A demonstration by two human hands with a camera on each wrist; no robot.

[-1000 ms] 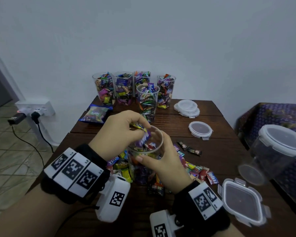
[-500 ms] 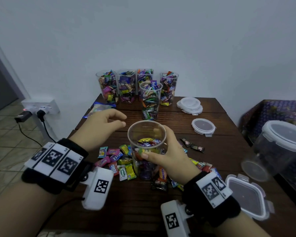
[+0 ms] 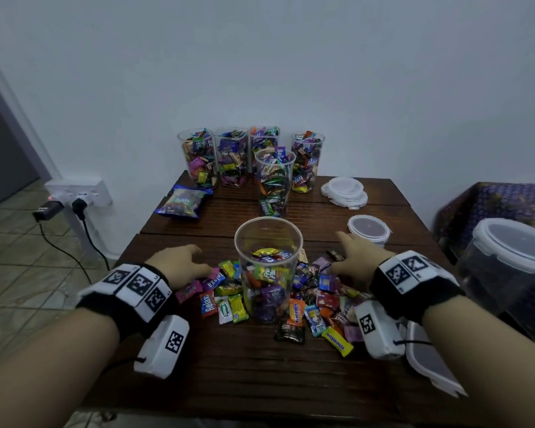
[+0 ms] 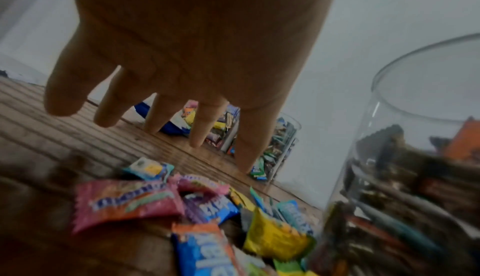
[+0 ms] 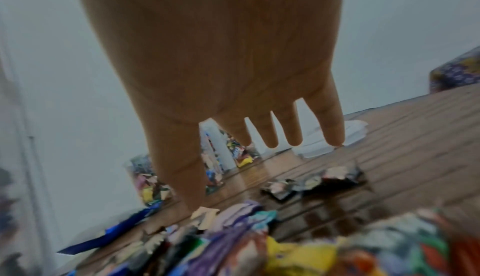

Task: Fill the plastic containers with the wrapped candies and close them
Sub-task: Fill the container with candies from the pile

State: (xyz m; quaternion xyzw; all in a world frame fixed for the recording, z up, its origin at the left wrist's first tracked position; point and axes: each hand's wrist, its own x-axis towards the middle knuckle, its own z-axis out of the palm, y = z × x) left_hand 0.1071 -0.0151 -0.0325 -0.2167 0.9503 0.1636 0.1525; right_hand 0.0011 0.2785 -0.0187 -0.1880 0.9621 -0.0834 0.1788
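A clear plastic container point(image 3: 268, 267), partly filled with wrapped candies, stands upright at the table's middle with no lid. Loose wrapped candies point(image 3: 226, 291) lie around its base on both sides. My left hand point(image 3: 179, 264) hovers open over the candies left of the container, fingers spread and empty point(image 4: 161, 104). My right hand point(image 3: 352, 257) hovers open over the candies on the right, fingers straight and empty point(image 5: 259, 133). Neither hand touches the container. Several full, lidless containers point(image 3: 272, 180) stand at the table's back.
Round lids point(image 3: 345, 193) are stacked at the back right, and one lid point(image 3: 368, 228) lies just beyond my right hand. A candy bag point(image 3: 183, 203) lies back left. A square lid point(image 3: 430, 362) and a lidded container point(image 3: 513, 267) sit at the right. The wall socket point(image 3: 78, 193) is left.
My left hand dropped candies into the container, then drew back left and down to the loose candies. My right hand let go of the container and moved right over the pile.
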